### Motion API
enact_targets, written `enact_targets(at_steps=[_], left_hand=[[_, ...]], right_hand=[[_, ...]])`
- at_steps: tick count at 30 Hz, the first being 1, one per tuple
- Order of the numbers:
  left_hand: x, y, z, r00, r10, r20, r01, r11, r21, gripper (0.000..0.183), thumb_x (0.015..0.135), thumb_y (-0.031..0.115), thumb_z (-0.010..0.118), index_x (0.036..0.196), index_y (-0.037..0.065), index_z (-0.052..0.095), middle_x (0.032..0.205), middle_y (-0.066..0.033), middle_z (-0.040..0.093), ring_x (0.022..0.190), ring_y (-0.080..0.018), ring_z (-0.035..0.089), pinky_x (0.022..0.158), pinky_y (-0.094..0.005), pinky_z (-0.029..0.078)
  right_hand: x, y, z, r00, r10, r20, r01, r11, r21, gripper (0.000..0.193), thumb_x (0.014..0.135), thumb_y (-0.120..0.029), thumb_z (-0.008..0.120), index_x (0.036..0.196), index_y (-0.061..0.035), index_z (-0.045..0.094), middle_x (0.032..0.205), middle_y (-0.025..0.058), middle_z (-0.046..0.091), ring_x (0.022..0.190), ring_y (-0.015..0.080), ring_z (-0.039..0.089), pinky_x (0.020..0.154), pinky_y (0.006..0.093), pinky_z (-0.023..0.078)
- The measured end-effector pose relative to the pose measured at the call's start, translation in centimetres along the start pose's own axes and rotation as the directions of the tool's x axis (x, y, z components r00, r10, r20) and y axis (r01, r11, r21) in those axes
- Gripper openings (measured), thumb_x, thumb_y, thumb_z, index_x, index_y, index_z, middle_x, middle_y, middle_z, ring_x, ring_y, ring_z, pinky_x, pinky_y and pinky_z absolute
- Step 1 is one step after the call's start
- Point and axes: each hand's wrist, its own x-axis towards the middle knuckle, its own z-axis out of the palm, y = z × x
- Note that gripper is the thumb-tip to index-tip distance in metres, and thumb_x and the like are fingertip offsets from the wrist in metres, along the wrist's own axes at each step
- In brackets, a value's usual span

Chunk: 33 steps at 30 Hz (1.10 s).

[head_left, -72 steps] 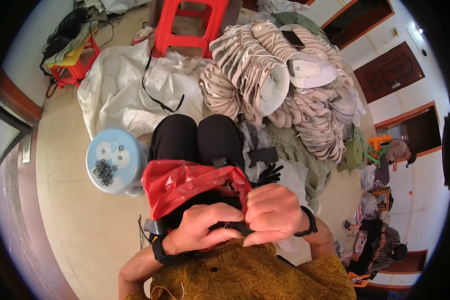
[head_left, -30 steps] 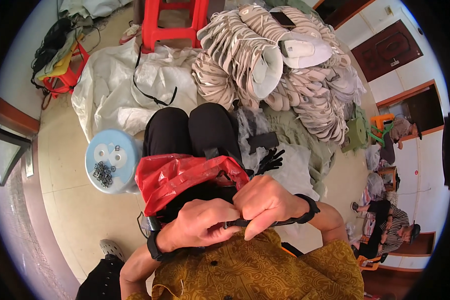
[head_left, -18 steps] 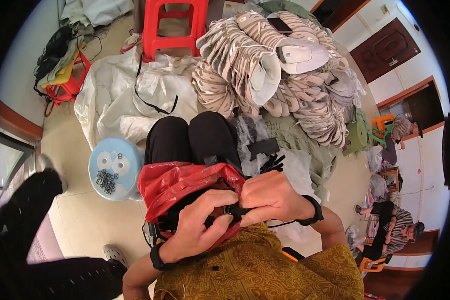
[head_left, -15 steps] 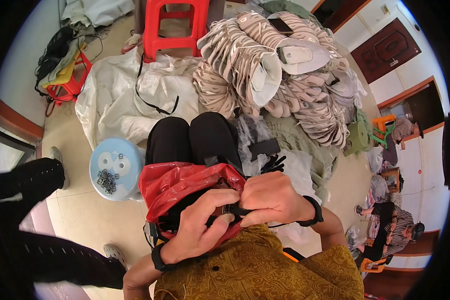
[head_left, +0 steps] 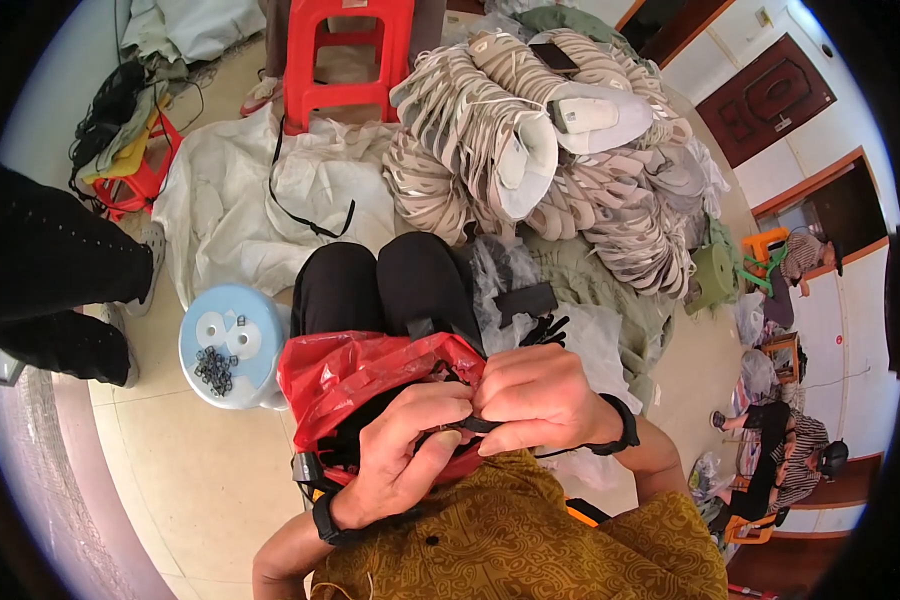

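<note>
Left hand (head_left: 395,455) raised over the lap, palm turned inward, wrist bent, dark band at the wrist. Fingers (head_left: 440,405) curled and pressed together, pinching a thin black strap (head_left: 460,427) against the thumb. Right hand (head_left: 540,395) meeting it from the other side, knuckles up, fingers folded tight over the same strap, black watch band on the wrist. Both hands touching each other just above a red plastic bag (head_left: 355,375) resting on the lap, over black trousers.

Compared with half a second ago: hands in much the same clasp, left fingers curled a little tighter onto the strap. Dark-trousered legs (head_left: 55,280) of another person now filling more of the left edge, closer to the pale blue stool.

Pale blue round stool (head_left: 232,345) on the floor to the left of the knees, a small heap of black buckles (head_left: 215,368) on its top. Red plastic stool (head_left: 348,55) upright at the top, beyond a crumpled white sheet (head_left: 260,205) with a black cord lying across it. Large pile of beige shoe uppers (head_left: 550,150) stacked in curved rows ahead and to the right of the knees. Bundle of black straps (head_left: 542,330) on clear plastic just right of the knees. Smaller red stool (head_left: 135,170) draped with yellow and dark cloth at far left. Seated person (head_left: 790,465) at far right near orange stools. Dark brown doors (head_left: 770,100) in the white wall at upper right.
</note>
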Motion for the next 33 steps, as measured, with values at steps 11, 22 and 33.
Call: enact_targets(at_steps=[11, 22, 33], left_hand=[[0.47, 0.22, 0.1, 1.0, -0.026, -0.001, 0.026, 0.999, -0.028, 0.025, 0.077, -0.01, 0.044, 0.098, 0.0, 0.051, 0.101, -0.0137, 0.051, 0.076, -0.0141, 0.056, 0.067, -0.0248, 0.048], [0.61, 0.24, -0.15, 0.994, -0.109, 0.03, 0.113, 0.964, -0.239, 0.026, 0.076, -0.012, 0.042, 0.098, 0.0, 0.051, 0.104, -0.0131, 0.05, 0.084, -0.0147, 0.056, 0.071, -0.0245, 0.049], [0.57, 0.05, 0.14, 0.991, -0.133, 0.017, 0.133, 0.958, -0.253, 0.022, 0.076, -0.012, 0.046, 0.094, -0.001, 0.052, 0.102, -0.0112, 0.051, 0.088, -0.0133, 0.053, 0.074, -0.0241, 0.046]], right_hand=[[0.07, -0.07, -0.05, 1.0, 0.0, -0.008, 0.0, 1.0, -0.022, 0.023, 0.062, -0.012, 0.072, 0.066, 0.0019, 0.055, 0.065, 0.0101, 0.055, 0.055, 0.0253, 0.053, 0.048, 0.0312, 0.041], [0.18, -0.04, -0.19, 1.0, -0.015, -0.022, 0.014, 1.0, -0.016, 0.022, 0.062, -0.012, 0.072, 0.067, 0.0022, 0.055, 0.065, 0.0105, 0.055, 0.055, 0.0251, 0.052, 0.048, 0.0313, 0.041], [0.13, -0.01, -0.1, 0.999, -0.039, -0.02, 0.038, 0.998, -0.053, 0.023, 0.06, -0.012, 0.073, 0.066, 0.0013, 0.055, 0.065, 0.0093, 0.055, 0.055, 0.024, 0.052, 0.047, 0.0306, 0.04]])
